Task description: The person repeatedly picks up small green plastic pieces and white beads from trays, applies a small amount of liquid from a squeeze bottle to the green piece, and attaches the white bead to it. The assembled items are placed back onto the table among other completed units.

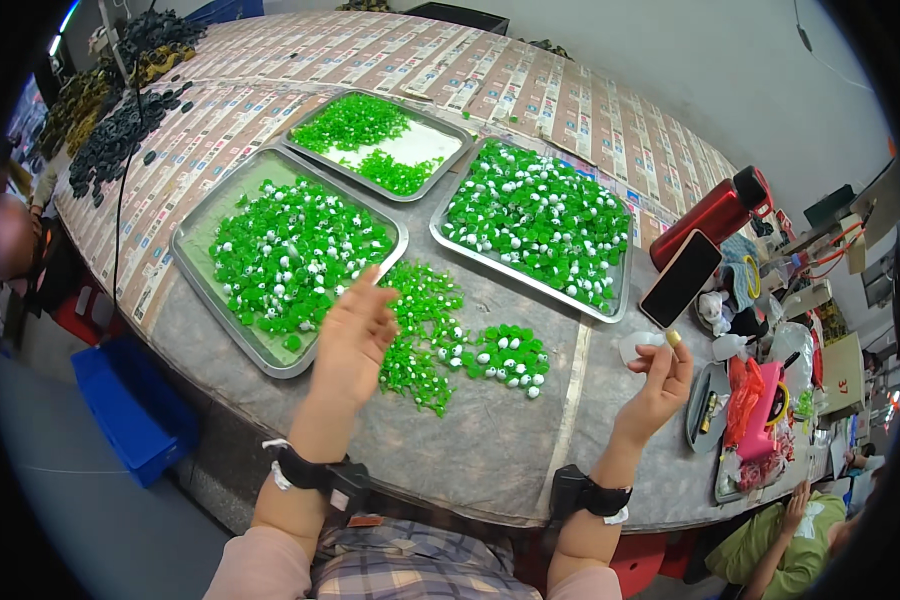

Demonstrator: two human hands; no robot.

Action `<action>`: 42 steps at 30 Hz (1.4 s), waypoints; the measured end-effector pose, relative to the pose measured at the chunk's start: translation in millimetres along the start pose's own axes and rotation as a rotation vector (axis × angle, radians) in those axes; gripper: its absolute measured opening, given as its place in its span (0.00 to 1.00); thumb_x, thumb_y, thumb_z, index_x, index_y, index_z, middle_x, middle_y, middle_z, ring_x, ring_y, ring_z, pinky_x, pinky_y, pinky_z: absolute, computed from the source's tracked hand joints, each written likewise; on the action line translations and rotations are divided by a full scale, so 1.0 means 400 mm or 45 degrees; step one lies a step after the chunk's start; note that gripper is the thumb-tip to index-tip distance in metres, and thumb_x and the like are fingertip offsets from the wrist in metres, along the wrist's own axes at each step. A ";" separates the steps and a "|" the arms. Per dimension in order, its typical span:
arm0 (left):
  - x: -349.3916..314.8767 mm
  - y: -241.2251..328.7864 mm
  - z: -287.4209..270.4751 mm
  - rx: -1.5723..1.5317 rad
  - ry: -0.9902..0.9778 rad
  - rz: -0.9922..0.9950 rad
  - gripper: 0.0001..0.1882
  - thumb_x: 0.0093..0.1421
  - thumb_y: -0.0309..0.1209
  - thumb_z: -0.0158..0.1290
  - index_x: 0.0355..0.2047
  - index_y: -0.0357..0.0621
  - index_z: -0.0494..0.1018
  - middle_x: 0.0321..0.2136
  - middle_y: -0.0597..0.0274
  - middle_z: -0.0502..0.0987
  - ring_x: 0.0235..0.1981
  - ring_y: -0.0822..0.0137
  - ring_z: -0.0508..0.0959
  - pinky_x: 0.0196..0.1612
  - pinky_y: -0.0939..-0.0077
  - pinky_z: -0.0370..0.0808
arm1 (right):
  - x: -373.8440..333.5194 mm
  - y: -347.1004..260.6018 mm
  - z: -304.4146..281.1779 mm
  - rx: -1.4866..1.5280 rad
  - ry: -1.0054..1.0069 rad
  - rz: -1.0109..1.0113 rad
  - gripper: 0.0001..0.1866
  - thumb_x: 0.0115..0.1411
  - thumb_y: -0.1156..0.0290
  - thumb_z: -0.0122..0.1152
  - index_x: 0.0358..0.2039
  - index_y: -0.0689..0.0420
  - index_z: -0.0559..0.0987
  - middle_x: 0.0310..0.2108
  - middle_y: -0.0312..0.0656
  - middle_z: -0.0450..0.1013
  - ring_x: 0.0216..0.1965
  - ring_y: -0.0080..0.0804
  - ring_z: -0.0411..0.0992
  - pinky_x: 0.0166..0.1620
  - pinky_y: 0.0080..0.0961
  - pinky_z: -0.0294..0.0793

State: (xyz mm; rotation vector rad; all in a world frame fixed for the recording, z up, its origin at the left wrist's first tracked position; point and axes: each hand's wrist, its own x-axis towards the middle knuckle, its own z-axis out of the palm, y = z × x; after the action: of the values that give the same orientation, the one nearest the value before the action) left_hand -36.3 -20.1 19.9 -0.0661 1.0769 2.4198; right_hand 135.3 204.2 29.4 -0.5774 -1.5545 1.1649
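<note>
My left hand (353, 325) hovers over the right rim of the left metal tray (192, 262), its fingers loosely bent and apart, with nothing visible in it. That tray holds green leafy plastic pieces with white balls (295, 245). Beside the hand, small green pieces (420, 320) lie loose on the table, with a little pile of green pieces with white balls (510, 358) to their right. My right hand (658, 390) is raised at the right, open, a yellowish cover (673, 338) on one fingertip. Next to its fingers is a translucent whitish container (635, 345).
Another tray (610, 312) heaped with green-and-white pieces and a smaller tray (440, 130) of green pieces stand farther back. A phone (680, 278) leans against a red flask (710, 215). Clutter and a pink container (765, 410) line the right side. A person (790, 540) sits at lower right.
</note>
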 end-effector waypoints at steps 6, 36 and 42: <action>-0.036 -0.089 0.047 1.822 -0.606 0.757 0.04 0.45 0.27 0.53 0.22 0.43 0.71 0.23 0.61 0.68 0.28 0.61 0.69 0.31 0.72 0.66 | 0.003 0.009 -0.010 -0.188 0.144 -0.111 0.10 0.56 0.75 0.44 0.38 0.63 0.68 0.23 0.36 0.67 0.22 0.15 0.63 0.24 0.09 0.63; -0.042 -0.080 0.048 0.693 -0.733 -0.444 0.07 0.50 0.31 0.51 0.26 0.41 0.69 0.23 0.65 0.71 0.24 0.77 0.70 0.27 0.85 0.65 | 0.053 0.173 -0.128 -0.630 -0.207 0.274 0.18 0.50 0.70 0.56 0.39 0.64 0.66 0.34 0.42 0.68 0.34 0.25 0.66 0.37 0.20 0.64; -0.054 -0.128 0.017 0.205 -0.665 -0.819 0.06 0.54 0.32 0.48 0.29 0.44 0.68 0.26 0.66 0.72 0.25 0.79 0.71 0.28 0.88 0.68 | -0.045 0.002 0.029 0.274 -0.597 0.308 0.16 0.52 0.70 0.54 0.39 0.63 0.66 0.35 0.44 0.69 0.34 0.25 0.67 0.38 0.19 0.66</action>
State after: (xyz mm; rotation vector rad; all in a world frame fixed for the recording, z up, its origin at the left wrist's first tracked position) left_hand 6.8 5.2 -5.7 0.2284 0.8330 1.6395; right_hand 130.2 185.1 20.7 -0.3693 -1.7480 1.7210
